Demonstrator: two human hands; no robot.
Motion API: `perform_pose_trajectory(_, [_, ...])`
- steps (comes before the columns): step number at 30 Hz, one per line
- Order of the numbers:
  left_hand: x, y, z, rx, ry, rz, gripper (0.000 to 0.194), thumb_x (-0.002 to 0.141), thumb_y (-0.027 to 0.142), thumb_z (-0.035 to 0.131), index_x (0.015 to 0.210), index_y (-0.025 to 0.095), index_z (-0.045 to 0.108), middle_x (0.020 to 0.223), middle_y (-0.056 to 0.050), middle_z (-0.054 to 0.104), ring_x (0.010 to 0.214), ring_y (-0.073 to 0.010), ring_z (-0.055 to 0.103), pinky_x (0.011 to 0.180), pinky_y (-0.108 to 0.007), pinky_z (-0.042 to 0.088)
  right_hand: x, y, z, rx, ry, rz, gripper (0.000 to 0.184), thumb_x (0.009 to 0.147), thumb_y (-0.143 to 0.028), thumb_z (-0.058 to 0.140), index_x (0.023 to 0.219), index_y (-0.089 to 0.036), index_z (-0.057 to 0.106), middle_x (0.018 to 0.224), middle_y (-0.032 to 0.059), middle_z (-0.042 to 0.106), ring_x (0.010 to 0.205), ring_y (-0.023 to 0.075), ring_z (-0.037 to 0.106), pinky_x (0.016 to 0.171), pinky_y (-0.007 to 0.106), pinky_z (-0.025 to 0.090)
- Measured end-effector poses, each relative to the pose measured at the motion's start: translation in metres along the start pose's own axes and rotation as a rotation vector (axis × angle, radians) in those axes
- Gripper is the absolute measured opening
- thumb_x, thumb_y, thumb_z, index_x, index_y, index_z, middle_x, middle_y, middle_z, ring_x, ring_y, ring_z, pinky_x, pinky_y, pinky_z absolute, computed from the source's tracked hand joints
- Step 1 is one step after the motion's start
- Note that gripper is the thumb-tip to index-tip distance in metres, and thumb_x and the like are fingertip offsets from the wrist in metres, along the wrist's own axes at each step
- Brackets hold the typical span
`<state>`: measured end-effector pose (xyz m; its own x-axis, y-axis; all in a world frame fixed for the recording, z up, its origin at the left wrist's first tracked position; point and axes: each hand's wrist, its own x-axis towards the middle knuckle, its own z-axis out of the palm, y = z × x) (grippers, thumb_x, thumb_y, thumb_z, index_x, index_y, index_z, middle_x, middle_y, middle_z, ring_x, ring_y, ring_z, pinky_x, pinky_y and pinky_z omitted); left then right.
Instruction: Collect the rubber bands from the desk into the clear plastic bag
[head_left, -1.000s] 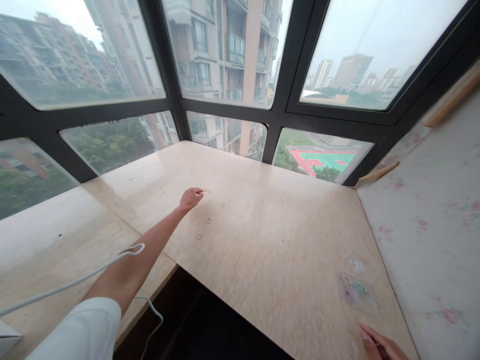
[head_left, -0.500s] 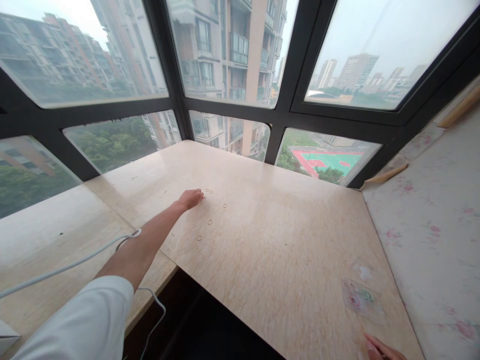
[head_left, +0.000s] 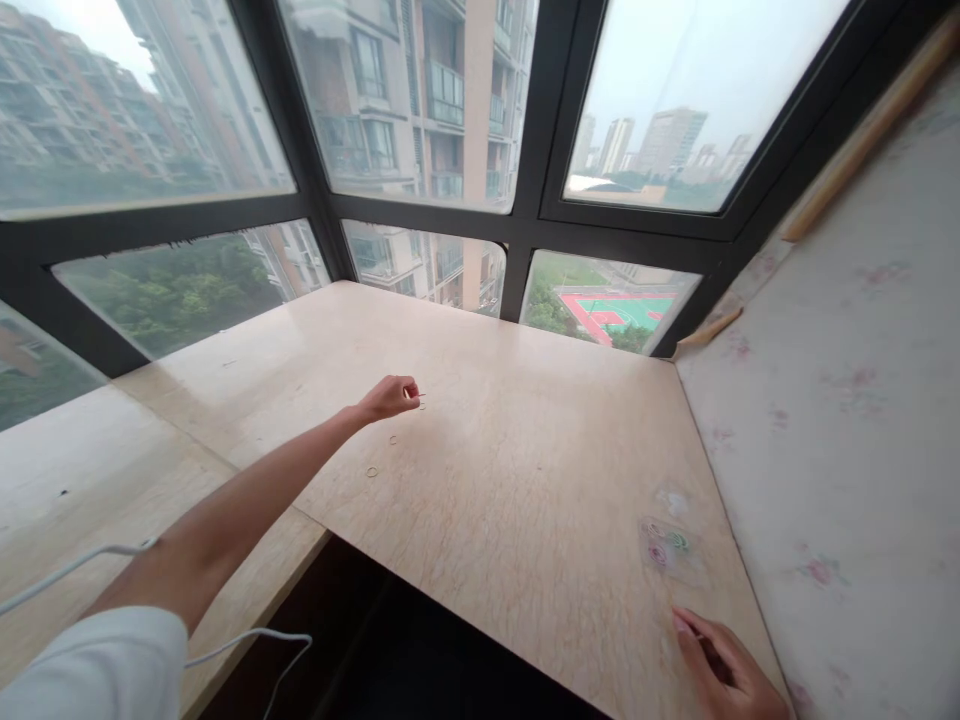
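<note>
My left hand [head_left: 390, 397] reaches far out over the beige marble-look tabletop [head_left: 525, 480], its fingers curled and pinched on a small thin ring [head_left: 421, 396]. Two more small rings lie just below it, one ring [head_left: 392, 439] close to the hand and another ring [head_left: 370, 471] nearer to me. My right hand [head_left: 724, 668] rests at the table's near right corner, fingers bent and lying on the surface, beside a small clear plastic bag [head_left: 670, 545] with coloured bits inside.
Dark-framed windows [head_left: 525, 230] wrap the far side of the table. A floral-patterned wall [head_left: 847, 420] stands on the right. A white cable [head_left: 247, 640] runs along my left arm. A dark gap [head_left: 420, 660] opens below the table's near edge.
The view has shifted. My left hand has closed into a pinch and lifted slightly; the rings that lay just past its fingertips are no longer on the table. More of my right hand shows.
</note>
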<state>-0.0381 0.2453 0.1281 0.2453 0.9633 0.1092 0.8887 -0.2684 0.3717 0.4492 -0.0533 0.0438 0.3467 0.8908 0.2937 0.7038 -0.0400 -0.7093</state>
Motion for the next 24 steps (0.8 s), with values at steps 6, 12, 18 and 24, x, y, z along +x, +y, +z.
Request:
perform_pose_trajectory(6, [0.001, 0.121, 0.033, -0.594, -0.017, 0.124, 0.014, 0.071, 0.027, 0.063, 0.069, 0.014, 0.060, 0.058, -0.002, 0.063, 0.049, -0.0097, 0.058, 0.045, -0.017, 0.040, -0.001, -0.019, 0.000, 0.075, 0.033, -0.011, 0.033, 0.081, -0.048, 0.058, 0.082, -0.019, 0.073, 0.084, 0.0080, 0.071, 0.070, 0.0198, 0.065, 0.061, 0.028, 0.053])
perform_pose_trajectory(12, [-0.016, 0.239, 0.078, -0.711, -0.107, 0.335, 0.016, 0.075, 0.030, 0.062, 0.074, 0.014, 0.064, 0.054, 0.000, 0.059, 0.047, -0.0080, 0.052, 0.044, -0.017, 0.037, -0.002, -0.021, -0.001, 0.155, 0.030, 0.037, 0.027, 0.086, -0.040, 0.055, 0.088, -0.018, 0.071, 0.084, 0.0069, 0.069, 0.070, 0.0177, 0.062, 0.061, 0.028, 0.051])
perform_pose_trajectory(18, [-0.033, 0.299, 0.119, -0.631, -0.184, 0.524, 0.013, 0.078, 0.028, 0.059, 0.076, 0.019, 0.068, 0.072, -0.002, 0.068, 0.057, -0.0103, 0.055, 0.058, -0.022, 0.044, -0.003, -0.025, -0.003, 0.218, 0.033, 0.052, 0.024, 0.086, -0.035, 0.055, 0.088, -0.018, 0.071, 0.083, 0.0067, 0.068, 0.070, 0.0173, 0.061, 0.060, 0.027, 0.049])
perform_pose_trajectory(24, [-0.040, 0.321, 0.148, -0.564, -0.256, 0.594, 0.012, 0.079, 0.024, 0.059, 0.082, 0.022, 0.071, 0.077, -0.003, 0.070, 0.062, -0.0139, 0.059, 0.065, -0.025, 0.045, -0.001, -0.029, -0.005, 0.243, 0.040, 0.058, 0.022, 0.086, -0.034, 0.055, 0.087, -0.019, 0.071, 0.082, 0.0063, 0.069, 0.070, 0.0173, 0.061, 0.058, 0.027, 0.048])
